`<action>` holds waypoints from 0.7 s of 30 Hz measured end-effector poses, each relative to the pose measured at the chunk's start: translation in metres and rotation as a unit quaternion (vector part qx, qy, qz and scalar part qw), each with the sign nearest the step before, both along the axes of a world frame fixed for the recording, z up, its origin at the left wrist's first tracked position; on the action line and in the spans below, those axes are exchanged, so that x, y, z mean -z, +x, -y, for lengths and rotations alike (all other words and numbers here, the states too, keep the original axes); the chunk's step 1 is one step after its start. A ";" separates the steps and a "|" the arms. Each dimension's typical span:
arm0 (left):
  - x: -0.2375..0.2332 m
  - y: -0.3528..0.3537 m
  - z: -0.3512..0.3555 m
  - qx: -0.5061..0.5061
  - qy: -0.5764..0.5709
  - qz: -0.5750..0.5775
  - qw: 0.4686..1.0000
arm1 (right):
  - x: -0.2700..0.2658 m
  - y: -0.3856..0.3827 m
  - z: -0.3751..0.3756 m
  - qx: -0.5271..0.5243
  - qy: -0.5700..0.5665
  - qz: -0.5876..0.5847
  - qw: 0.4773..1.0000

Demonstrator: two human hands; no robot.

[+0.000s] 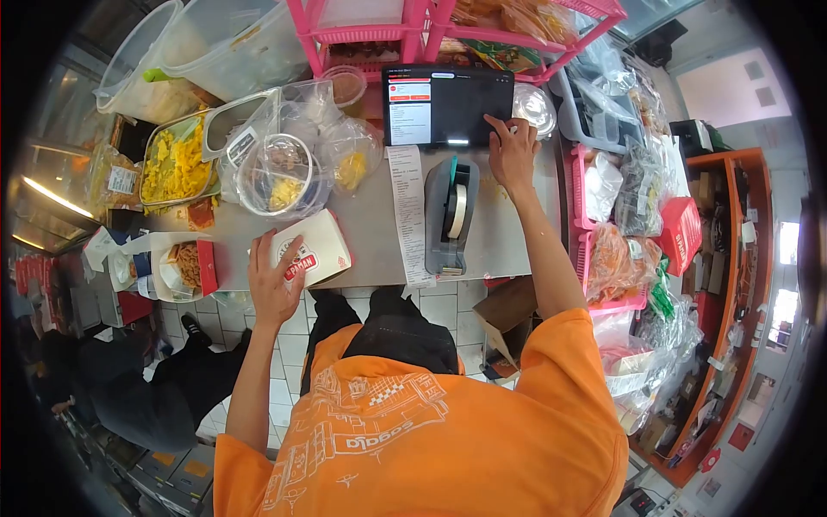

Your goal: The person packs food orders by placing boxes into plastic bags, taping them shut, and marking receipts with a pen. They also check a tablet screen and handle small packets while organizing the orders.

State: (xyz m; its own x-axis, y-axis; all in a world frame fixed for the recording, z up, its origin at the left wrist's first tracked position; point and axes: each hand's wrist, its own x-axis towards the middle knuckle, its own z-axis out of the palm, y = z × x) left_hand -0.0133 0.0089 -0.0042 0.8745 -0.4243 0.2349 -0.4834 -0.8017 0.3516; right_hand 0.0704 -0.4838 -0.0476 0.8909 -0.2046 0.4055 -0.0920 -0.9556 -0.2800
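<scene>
My left hand (277, 269) rests on a white takeaway box (317, 246) with a red logo, near the front edge of the counter. Its fingers are spread over the box's left part. My right hand (514, 153) reaches forward to a tablet (448, 108), index finger stretched to the right side of the screen and nothing in the hand. The lit left part of the screen shows a list with red buttons. Below the tablet lie a long printed receipt (408, 215) and a grey tape dispenser (450, 215).
At left, an open box with food (183, 267) stands near a metal tray of yellow food (179, 159). Plastic tubs (284, 177) and bags sit beside it. Pink racks (362, 34) rise behind; packed baskets (603, 194) line the right. Another person (138, 388) is at lower left.
</scene>
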 end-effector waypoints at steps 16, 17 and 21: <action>0.003 0.000 -0.006 0.001 -0.049 -0.029 0.998 | -0.125 -0.104 -0.161 -0.081 0.384 0.065 0.917; 0.003 0.001 -0.006 0.001 -0.049 -0.028 0.998 | -0.123 -0.115 -0.183 -0.150 0.417 -0.026 0.896; 0.002 0.000 -0.002 0.025 -0.059 -0.042 0.997 | -0.084 -0.124 -0.251 -0.311 0.321 -0.117 0.887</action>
State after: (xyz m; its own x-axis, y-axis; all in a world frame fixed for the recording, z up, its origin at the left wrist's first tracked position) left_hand -0.0128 0.0108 -0.0061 0.8717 -0.4414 0.2127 -0.4864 -0.7276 0.4836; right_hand -0.0534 -0.2331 0.0365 0.9567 0.2347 0.1720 0.2696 -0.4927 -0.8274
